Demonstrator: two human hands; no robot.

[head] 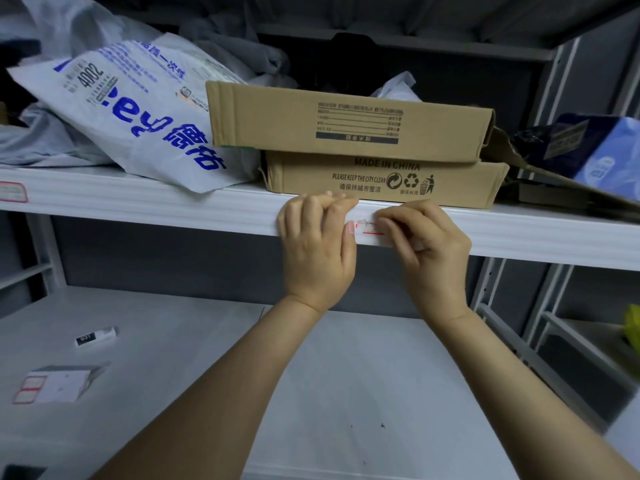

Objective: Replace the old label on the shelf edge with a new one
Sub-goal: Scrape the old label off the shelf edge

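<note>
Two hands, left hand and right hand. Two stacked boxes, top box and bottom box. Two labels on the shelf edge: mid label and left label. One printed bag, one blue pack, one label pad, one small black-and-white carton. Several grey bags behind, too bunched to count.

White shelf edge, red-lined label, brown boxes.

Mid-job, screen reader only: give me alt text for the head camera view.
Two bare hands meet at a white shelf edge: the left hand grips the edge beside a red-and-white label, and the right hand picks at that label with curled fingers. Two stacked cardboard boxes and a white printed bag sit on the shelf.
</note>
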